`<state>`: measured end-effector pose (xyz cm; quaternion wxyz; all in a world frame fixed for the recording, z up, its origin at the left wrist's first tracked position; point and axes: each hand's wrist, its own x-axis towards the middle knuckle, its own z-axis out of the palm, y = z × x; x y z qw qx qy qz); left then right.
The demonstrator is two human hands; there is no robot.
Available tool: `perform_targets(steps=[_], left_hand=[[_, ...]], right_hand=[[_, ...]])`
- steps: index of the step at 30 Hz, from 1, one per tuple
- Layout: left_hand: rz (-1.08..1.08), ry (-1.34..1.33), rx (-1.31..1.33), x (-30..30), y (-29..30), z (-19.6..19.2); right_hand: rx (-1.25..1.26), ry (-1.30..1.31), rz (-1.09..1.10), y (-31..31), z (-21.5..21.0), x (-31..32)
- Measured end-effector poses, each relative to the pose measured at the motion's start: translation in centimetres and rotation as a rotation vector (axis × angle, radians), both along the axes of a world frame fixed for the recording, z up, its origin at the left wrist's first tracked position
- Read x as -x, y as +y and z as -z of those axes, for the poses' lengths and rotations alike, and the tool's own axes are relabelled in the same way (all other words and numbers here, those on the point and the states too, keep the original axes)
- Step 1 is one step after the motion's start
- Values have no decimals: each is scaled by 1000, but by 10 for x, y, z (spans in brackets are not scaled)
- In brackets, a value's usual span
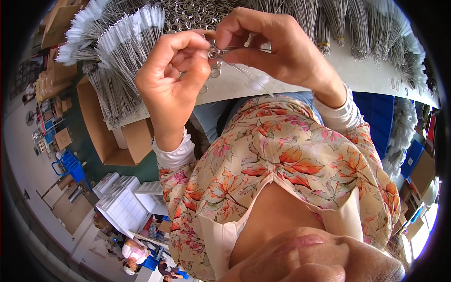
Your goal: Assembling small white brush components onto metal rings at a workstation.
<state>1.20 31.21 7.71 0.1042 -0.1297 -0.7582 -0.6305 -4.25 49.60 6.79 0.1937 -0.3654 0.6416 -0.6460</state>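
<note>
Over the near edge of the table, my two hands meet fingertip to fingertip. My left hand (170,77) pinches a small metal ring (213,52) between thumb and forefinger. My right hand (284,51) is closed on thin wire-handled brushes (242,70), whose looped ends meet the ring. White bristles (257,83) show below the right fingers. Whether every loop is threaded on the ring is too small to tell. Other shiny rings (215,72) appear just below the left fingertips. Behind my hands lies a heap of metal rings (192,14).
Bundles of white-bristled wire brushes (129,47) are piled at the table's left; more wire bundles (359,33) lie along the right. An open cardboard box (101,127) stands below the left edge of the table (380,77). White crates (124,202) and people are farther off.
</note>
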Motion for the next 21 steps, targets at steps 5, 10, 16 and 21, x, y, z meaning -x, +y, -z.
perform_targets(steps=[5, 10, 16, 21], left_hand=[[-18, 50, -6, 1, -3, 8], [-13, 326, 68, -2, -2, 16], [-9, 508, 148, 5, -5, 26], [34, 599, 228, 5, -10, 25]], right_hand=[[90, 171, 364, -11, 15, -15], [108, -71, 334, -9, 9, -21], [190, 109, 464, -17, 10, -29], [83, 175, 436, -9, 5, -30]])
